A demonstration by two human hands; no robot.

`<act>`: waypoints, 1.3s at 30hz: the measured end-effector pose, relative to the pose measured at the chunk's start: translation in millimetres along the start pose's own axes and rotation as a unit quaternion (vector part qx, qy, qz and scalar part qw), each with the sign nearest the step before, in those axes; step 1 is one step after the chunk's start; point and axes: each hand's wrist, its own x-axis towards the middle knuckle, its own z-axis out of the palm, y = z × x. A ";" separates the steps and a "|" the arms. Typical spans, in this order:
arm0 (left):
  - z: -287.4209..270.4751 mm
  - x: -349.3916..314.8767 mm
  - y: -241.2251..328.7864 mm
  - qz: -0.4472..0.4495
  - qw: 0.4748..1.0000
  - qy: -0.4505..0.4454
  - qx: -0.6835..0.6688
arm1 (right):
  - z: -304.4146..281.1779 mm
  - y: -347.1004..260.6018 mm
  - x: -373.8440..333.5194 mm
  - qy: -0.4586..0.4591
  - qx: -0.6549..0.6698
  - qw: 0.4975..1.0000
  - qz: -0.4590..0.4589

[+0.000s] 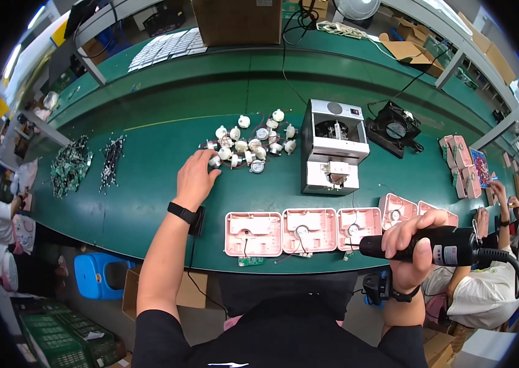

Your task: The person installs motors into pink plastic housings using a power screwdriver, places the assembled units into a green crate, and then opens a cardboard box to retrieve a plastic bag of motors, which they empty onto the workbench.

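Note:
My left hand (195,178) reaches forward over the green bench and touches one of several small white round motor parts (250,146) lying in a pile with red and black wires. My right hand (412,240) grips a black electric screwdriver (437,246) held level, its tip pointing left at the edge of a pink plastic housing (357,227). Several pink housings (253,233) lie in a row along the near edge of the bench, open side up.
A grey screw feeder machine (333,146) stands behind the housings, with a black fan (395,129) to its right. Piles of green circuit boards (71,165) lie at the left. Another person (486,282) sits at the right. A cardboard box (238,21) stands far back.

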 end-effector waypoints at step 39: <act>-55.5 -116.1 70.5 0.003 0.959 -0.141 -0.246 | 11.9 11.6 -10.1 -0.035 0.000 0.996 0.077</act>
